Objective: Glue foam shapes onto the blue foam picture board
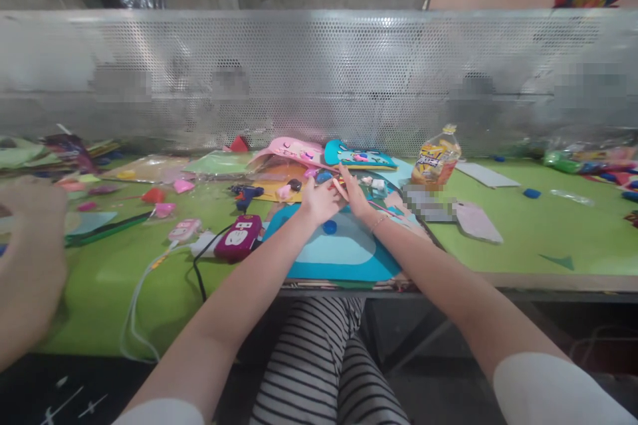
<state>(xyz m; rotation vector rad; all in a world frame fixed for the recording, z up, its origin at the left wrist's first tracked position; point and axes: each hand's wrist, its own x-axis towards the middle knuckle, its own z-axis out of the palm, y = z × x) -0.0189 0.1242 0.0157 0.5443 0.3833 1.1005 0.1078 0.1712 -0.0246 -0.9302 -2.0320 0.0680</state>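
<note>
My left hand [321, 200] and my right hand [355, 194] meet above a blue foam sheet [284, 254] with a light-blue shape [343, 249] on it. Both hands have their fingers stretched out, the fingertips crossing or touching. Whether anything small lies between the palms is hidden. A round dark-blue piece [329, 227] rests on the sheet just below my hands. Beyond them are a blue lump [323, 176], a pink lump [284, 193] and a small white item [379, 186]. Farther back lie a pink decorated visor-like piece [294, 148] and a blue one [363, 157].
To the left are a maroon box-like device [240, 238] with a cable, a dark-blue glue gun [246, 196] and pink scraps. At right stand a snack bag [435, 159] and a pale phone-shaped item [478, 221]. Another person's hand [32, 265] reaches in at far left. A perforated metal panel [319, 73] backs the table.
</note>
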